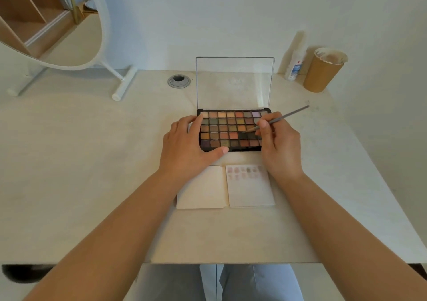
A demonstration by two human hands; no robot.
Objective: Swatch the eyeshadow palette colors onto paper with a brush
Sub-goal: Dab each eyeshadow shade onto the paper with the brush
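An eyeshadow palette (231, 128) with several rows of coloured pans lies open in the middle of the desk, its clear lid (234, 82) standing upright. My left hand (187, 143) grips the palette's left end, thumb on its front edge. My right hand (280, 147) holds a thin grey brush (280, 118); the tip touches a pan near the palette's right side. In front of the palette lie two sheets of paper: a blank one (201, 188) on the left and one (250, 188) on the right with two rows of faint swatches along its top.
A round white-framed mirror (69, 35) on a stand occupies the back left. A cable grommet (179, 81) sits behind the palette. A white spray bottle (294, 66) and a brown paper cup (324, 70) stand at the back right, by the wall. The desk's front edge (231, 262) is near my lap.
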